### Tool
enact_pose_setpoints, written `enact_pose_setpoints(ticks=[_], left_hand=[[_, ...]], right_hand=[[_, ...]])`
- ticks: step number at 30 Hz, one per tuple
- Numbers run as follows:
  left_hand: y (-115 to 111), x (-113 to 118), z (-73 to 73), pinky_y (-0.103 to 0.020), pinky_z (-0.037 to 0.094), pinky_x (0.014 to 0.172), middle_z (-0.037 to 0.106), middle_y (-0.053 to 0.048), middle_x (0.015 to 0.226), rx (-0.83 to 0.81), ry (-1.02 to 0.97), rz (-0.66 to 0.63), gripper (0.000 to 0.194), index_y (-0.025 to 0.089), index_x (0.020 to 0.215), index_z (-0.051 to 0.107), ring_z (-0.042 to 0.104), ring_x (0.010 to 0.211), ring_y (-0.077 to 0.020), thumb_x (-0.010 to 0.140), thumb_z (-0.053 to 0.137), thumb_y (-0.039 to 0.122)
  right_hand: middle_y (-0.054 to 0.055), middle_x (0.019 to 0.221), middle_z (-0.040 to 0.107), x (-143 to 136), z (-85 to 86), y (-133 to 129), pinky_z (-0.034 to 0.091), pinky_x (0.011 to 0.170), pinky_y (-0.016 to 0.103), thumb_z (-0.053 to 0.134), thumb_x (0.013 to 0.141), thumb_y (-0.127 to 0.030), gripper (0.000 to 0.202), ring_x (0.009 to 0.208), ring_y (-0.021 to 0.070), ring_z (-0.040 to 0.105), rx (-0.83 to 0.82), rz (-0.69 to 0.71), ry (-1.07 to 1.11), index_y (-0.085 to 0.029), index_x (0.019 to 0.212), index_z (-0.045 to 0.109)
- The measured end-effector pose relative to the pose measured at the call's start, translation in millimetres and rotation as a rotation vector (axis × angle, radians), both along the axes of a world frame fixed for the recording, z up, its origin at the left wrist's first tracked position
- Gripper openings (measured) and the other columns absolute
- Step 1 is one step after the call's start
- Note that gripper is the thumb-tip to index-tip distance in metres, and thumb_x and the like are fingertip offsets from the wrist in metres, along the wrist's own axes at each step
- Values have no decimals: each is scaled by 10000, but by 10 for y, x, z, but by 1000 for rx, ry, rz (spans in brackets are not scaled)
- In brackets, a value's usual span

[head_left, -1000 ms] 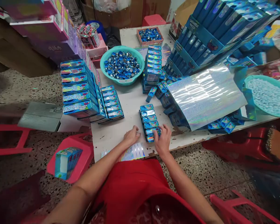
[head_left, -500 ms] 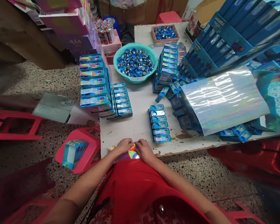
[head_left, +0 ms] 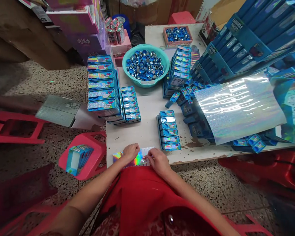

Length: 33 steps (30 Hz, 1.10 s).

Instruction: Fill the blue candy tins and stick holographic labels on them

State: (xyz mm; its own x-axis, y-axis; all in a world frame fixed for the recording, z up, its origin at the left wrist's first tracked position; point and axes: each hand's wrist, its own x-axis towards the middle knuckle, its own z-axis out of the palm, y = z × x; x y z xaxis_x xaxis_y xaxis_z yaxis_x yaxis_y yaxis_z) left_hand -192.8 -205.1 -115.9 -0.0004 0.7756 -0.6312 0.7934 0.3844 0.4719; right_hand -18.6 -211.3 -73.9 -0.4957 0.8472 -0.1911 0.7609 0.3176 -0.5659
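Observation:
A shiny rainbow-coloured holographic sheet [head_left: 143,157] lies at the front edge of the white table, against the red apron. My left hand [head_left: 130,152] is closed in a loose fist on its middle. At its right end my right hand [head_left: 159,160] has curled fingers, thumb and forefinger pinched at the sheet; the exact grip is small and partly hidden. Just beyond the right hand stands a row of blue boxes [head_left: 169,131] with round holes on top. Further left are taller rows of blue boxes with shiny labels [head_left: 102,93].
A turquoise basin [head_left: 147,84] holds many blue and silver caps. Blue display boxes [head_left: 226,62] are stacked at the right, beside a large holographic sheet [head_left: 238,105] lying over loose boxes. A pink stool [head_left: 94,157] with blue cartons stands left of the table.
My right hand has moved slightly right, away from my left hand. More of the holographic sheet now shows between and around them. The view has shifted a little.

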Motion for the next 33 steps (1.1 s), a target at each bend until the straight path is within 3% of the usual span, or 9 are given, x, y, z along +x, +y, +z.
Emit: enact_pose_setpoints(ticks=[4, 7, 10, 15, 19, 24, 27, 30, 33], left_hand=[[3, 166, 207, -269, 423, 808, 631, -70, 1050, 173, -493, 163, 302, 182, 1031, 563, 561, 969, -178, 839, 442, 381], [99, 355, 311, -240, 433, 627, 633, -20, 730, 27, -773, 171, 314, 158, 916, 557, 574, 673, -139, 790, 494, 438], [307, 509, 354, -218, 381, 527, 503, 45, 528, 16, -737, 137, 256, 165, 757, 533, 481, 510, -103, 781, 472, 413], [742, 615, 395, -208, 346, 521, 475, 84, 546, 168, -644, 27, 209, 196, 972, 466, 448, 505, -99, 799, 411, 299], [950, 685, 347, -217, 336, 550, 461, 85, 553, 227, -562, -32, 142, 200, 937, 418, 440, 522, -104, 801, 384, 228], [945, 833, 163, -222, 365, 575, 436, 86, 554, 270, -562, 62, 126, 202, 924, 358, 459, 535, -109, 804, 361, 162], [865, 962, 96, -232, 388, 562, 484, 69, 604, 221, -501, 174, 154, 202, 1004, 321, 493, 515, -119, 851, 321, 192], [807, 1105, 80, -276, 412, 604, 613, -38, 755, 114, -281, 218, 203, 173, 1068, 325, 591, 640, -178, 880, 317, 250], [832, 1161, 88, -322, 424, 659, 652, -141, 918, 44, -119, 145, 263, 153, 1090, 368, 627, 805, -253, 868, 352, 295]], right_hand=[[25, 726, 600, 179, 261, 136, 371, 625, 258, 505, 862, -280, 150, 692, 163, 529, 1, -161, 138, -207, 737, 546], [17, 720, 597, 327, 330, 276, 375, 627, 256, 505, 853, -309, 164, 677, 155, 522, 10, -287, 185, -208, 730, 546], [7, 700, 586, 445, 290, 428, 373, 618, 262, 513, 838, -329, 172, 663, 158, 501, 15, -420, 172, -212, 715, 542], [71, 874, 543, 540, 133, 701, 386, 772, 340, 541, 805, -332, 164, 865, 221, 490, 198, -570, 102, -197, 715, 564], [116, 1029, 501, 556, -13, 865, 354, 857, 391, 563, 772, -279, 121, 994, 256, 455, 232, -661, 68, -184, 698, 571], [82, 903, 541, 563, -181, 934, 385, 800, 348, 562, 721, -220, 51, 885, 221, 497, 138, -757, 158, -189, 712, 522], [45, 834, 557, 562, -207, 920, 397, 738, 333, 598, 685, -254, 161, 784, 204, 505, 105, -839, 185, -192, 794, 496], [48, 841, 561, 543, -207, 898, 390, 748, 341, 574, 698, -262, 148, 788, 206, 503, 160, -815, 167, -197, 798, 485], [53, 852, 566, 542, -238, 921, 386, 769, 349, 535, 715, -249, 98, 814, 209, 504, 204, -817, 181, -200, 785, 486]])
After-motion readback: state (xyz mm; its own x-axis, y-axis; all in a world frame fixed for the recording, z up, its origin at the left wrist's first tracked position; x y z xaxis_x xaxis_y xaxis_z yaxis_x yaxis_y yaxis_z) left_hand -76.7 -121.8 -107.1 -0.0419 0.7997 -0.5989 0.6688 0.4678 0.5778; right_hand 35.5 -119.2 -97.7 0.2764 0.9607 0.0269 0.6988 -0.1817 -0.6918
